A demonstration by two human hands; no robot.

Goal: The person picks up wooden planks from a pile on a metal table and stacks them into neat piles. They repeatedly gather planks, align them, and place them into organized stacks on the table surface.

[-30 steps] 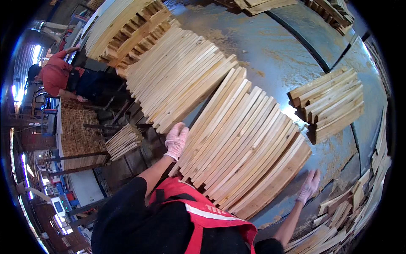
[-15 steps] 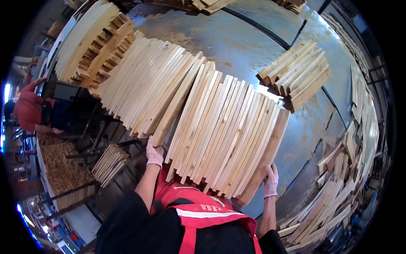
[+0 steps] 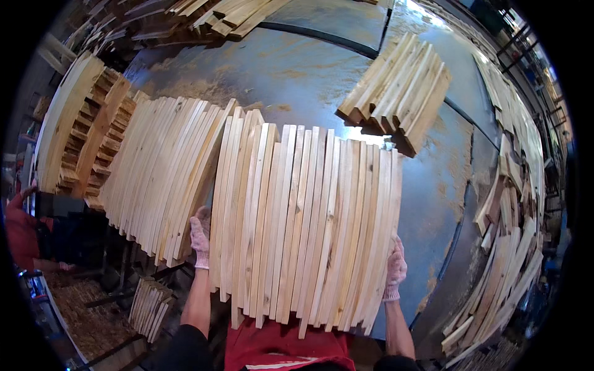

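Note:
A row of pale wooden strips [image 3: 303, 222] stands on edge in front of me, the near ends uneven. My left hand [image 3: 200, 238], in a pinkish knit glove, sits against the row's left side, its fingers in the narrow gap before a second row of strips [image 3: 158, 176]. On the opposite side my right hand [image 3: 396, 271], gloved the same way, presses on the outermost strip. The front row is held between both hands; some fingers are hidden by the wood. The second row leans a little toward the front row at its far end.
Stacked wood [image 3: 74, 123] rises at far left, near a person in red [image 3: 21, 232]. A smaller bundle of strips [image 3: 396, 93] lies on the sawdust-strewn metal table [image 3: 427, 213]. Loose offcuts [image 3: 495, 278] pile up at right; more wood [image 3: 238, 15] lies at the far edge.
My left hand has let go of a strip's near end and moved to the front row's left side. The outer right board now stands closer against the row. The view has turned.

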